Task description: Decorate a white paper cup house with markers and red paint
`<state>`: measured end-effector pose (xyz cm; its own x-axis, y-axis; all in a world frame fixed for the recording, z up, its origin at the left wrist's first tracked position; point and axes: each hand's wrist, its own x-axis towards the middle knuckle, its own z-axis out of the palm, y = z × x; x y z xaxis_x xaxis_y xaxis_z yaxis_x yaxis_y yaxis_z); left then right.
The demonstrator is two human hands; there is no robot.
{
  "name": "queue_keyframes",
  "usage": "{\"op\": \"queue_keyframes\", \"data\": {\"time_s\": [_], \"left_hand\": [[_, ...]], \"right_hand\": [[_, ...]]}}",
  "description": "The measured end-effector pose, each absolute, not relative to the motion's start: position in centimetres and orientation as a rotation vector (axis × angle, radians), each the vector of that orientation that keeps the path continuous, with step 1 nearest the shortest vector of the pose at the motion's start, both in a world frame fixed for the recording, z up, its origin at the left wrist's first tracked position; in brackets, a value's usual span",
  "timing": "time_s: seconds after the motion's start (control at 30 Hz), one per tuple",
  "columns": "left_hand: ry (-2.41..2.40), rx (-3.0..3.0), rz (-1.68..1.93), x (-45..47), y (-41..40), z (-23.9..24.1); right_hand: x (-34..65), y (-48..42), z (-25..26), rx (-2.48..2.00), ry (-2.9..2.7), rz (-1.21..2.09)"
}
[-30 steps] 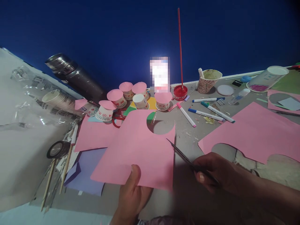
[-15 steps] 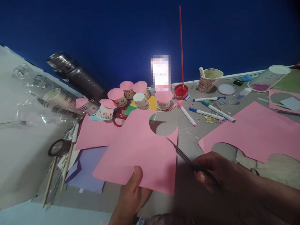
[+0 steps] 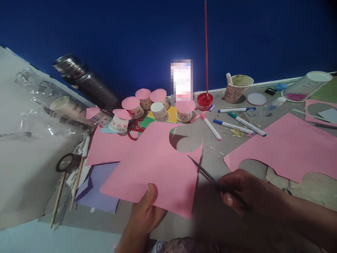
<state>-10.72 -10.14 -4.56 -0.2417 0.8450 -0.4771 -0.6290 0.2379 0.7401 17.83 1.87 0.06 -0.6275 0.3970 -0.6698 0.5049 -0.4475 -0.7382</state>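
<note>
My left hand [image 3: 146, 211] grips the lower edge of a sheet of pink paper [image 3: 155, 161], thumb on top and fingers underneath. The sheet is tilted above the table and has a rounded cut-out at its upper right. In my right hand [image 3: 243, 189] is a pair of dark scissors [image 3: 206, 173], the blades pointing up and left. Their tip lies over the paper just below the cut-out, and the blades look nearly closed. Behind the sheet stand several small decorated paper cups topped with pink discs, among them one cup [image 3: 184, 112]; another cup [image 3: 159, 113] has no disc.
Pink paper with curved cut-outs [image 3: 286, 147] lies to the right, near scattered markers [image 3: 211, 127]. Purple paper [image 3: 101, 189], black tape [image 3: 67, 163] and wooden sticks are at left. A dark flask [image 3: 89, 82], red-handled scissors [image 3: 133, 133], a lit phone and a patterned cup [image 3: 237, 89] stand or lie farther back.
The pink sheet has tilted and turned slightly in my left hand, its left corner shifting left. My right hand and the scissors stay almost where they were. The whole view has shifted a little.
</note>
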Motion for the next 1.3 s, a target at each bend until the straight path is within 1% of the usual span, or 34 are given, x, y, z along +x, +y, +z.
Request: {"op": "queue_keyframes", "data": {"time_s": [0.33,0.67,0.97,1.13,1.3], "left_hand": [[1.093,0.234,1.370,-9.9,-9.3,-2.8],[1.102,0.300,1.335,-9.7,-9.2,-2.7],[1.095,0.279,1.348,-10.3,-9.6,-3.8],[1.126,0.328,1.375,-10.9,-9.9,-4.4],[1.088,0.382,1.368,-11.1,-9.6,-3.9]], "right_hand": [[18.3,1.8,-0.7,1.288,1.590,-2.273],[18.9,1.6,-1.4,1.255,1.618,-2.315],[18.6,1.7,-1.0,1.265,1.681,-2.244],[18.8,1.5,-1.7,1.289,1.602,-2.285],[18.8,1.5,-1.5,1.299,1.563,-2.260]]}}
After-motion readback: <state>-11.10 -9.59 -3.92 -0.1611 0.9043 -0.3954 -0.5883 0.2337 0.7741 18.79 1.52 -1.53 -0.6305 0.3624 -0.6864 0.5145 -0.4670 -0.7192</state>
